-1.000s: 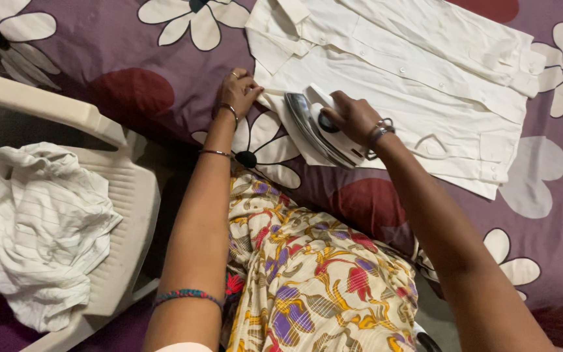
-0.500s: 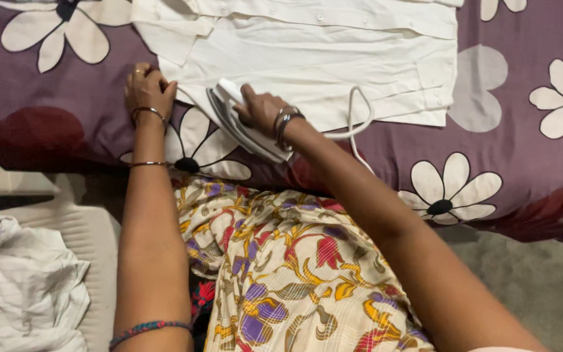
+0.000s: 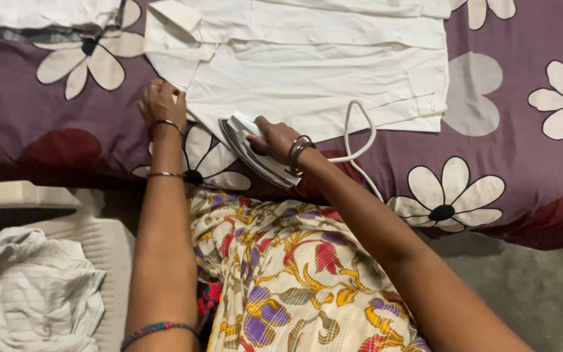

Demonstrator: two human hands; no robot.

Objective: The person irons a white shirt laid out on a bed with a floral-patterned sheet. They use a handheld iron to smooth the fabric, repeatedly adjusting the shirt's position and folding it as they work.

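Two hands at work on a white button-front cotton shirt (image 3: 307,72), spread flat on a bed under a purple sheet with large cream flowers and dark red circles (image 3: 516,163). Left hand (image 3: 162,103) at the shirt's near left edge, just below the collar, fingers curled together and pinching the fabric against the sheet. Right hand (image 3: 275,138) closed around the handle of a white electric iron with a shiny metal soleplate (image 3: 250,151), tipped up on its side at the shirt's near hem, soleplate facing left. White power cord (image 3: 360,130) looping from behind the right wrist over the hem, then trailing off the near bed edge. Far left, more folded white cloth (image 3: 40,12) at the frame's top. Near left, a crumpled white striped garment (image 3: 30,296) heaped on a cream plastic chair (image 3: 109,254). Between the forearms, a cream floral-printed dress (image 3: 294,274).
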